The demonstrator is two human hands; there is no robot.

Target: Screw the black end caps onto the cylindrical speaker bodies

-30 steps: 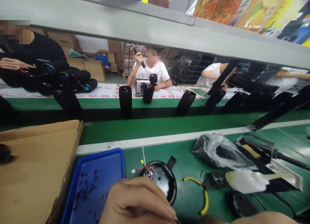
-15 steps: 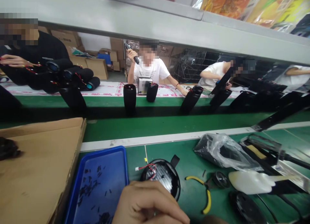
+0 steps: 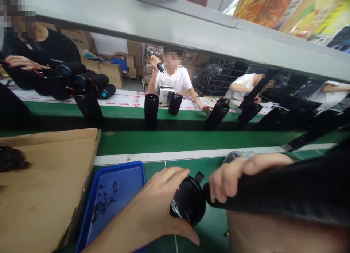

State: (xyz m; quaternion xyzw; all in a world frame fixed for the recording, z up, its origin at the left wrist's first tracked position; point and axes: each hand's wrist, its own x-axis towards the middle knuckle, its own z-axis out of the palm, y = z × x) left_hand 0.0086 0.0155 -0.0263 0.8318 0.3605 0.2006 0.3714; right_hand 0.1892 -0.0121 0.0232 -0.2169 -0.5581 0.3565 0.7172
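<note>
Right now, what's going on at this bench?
A person at an assembly line works on a speaker. The left hand grips a round black end cap with red wires, while the right hand holds a long black cylindrical speaker body against it. A blue tray of small screws sits to the left. Across the green conveyor, other people handle similar speakers.
</note>
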